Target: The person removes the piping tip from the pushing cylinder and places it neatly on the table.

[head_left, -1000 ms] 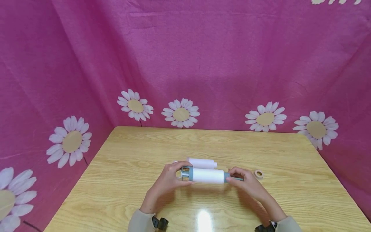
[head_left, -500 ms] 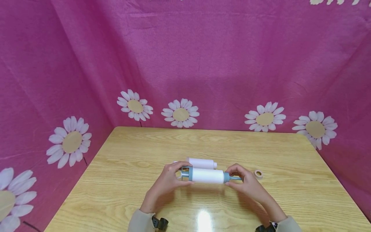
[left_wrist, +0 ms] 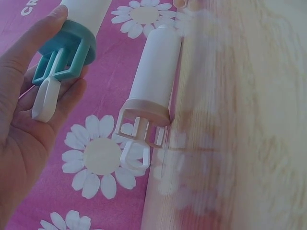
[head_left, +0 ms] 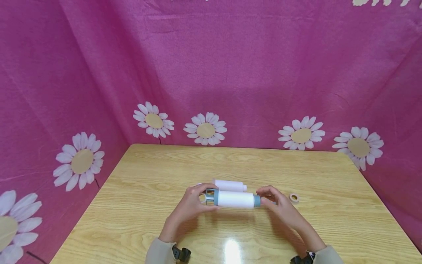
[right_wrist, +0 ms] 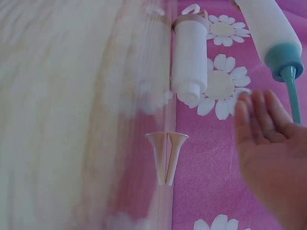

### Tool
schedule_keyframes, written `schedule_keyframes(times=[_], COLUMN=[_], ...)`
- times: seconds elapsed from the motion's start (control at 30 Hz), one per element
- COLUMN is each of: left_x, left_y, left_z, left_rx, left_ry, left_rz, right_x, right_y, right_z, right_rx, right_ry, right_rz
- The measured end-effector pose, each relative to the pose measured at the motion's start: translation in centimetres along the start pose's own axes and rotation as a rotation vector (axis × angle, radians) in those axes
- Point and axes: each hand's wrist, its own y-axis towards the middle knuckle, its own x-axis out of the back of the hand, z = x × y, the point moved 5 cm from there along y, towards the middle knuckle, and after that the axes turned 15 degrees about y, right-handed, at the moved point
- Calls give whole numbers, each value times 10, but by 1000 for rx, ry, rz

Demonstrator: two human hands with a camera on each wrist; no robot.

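Note:
My left hand [head_left: 192, 201] grips the teal handle end of a white piping syringe [head_left: 235, 200], held level above the table. Beside the palm, its white ring plunger [left_wrist: 46, 98] sticks out of the teal frame [left_wrist: 72, 48]. At the other end are a teal collar [right_wrist: 284, 58] and a thin teal tip [right_wrist: 291, 93]. My right hand [head_left: 280, 205] is by that tip, fingers fairly straight and off the collar; whether they touch the tip I cannot tell. A second white syringe [head_left: 229, 185] with a beige handle frame [left_wrist: 146, 111] lies just behind the held one.
On the wooden table [head_left: 158, 165], a small beige flared piece [head_left: 294, 198] stands right of my right hand. A pink curtain [head_left: 230, 73] with daisies rises behind the table's far edge and on its sides.
My right hand pinched the teal collar half a second ago and has now come off it, near the tip. My left hand holds the syringe nearly still.

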Motion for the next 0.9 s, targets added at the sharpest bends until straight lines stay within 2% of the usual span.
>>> schedule_keyframes(times=[0.07,0.23,0.37,0.6,0.77,0.9], left_x=[0,1,1,0,0,1], left_y=[0,-1,-1,-1,-1,-2], left_z=[0,-3,-4,-1,0,-1], left_rx=[-6,-24,-30,-22,-15,-21], left_ry=[-1,2,12,2,5,2], left_rz=[-2,-3,-1,2,-4,-12], right_x=[0,-4,-5,-3,-2,-4], right_y=[1,3,3,2,2,2], right_z=[0,-1,-2,-3,0,1], right_rx=[-52,-125,-147,-71,17,52], right_ry=[2,87,92,40,5,3], right_rz=[17,123,110,32,16,15])
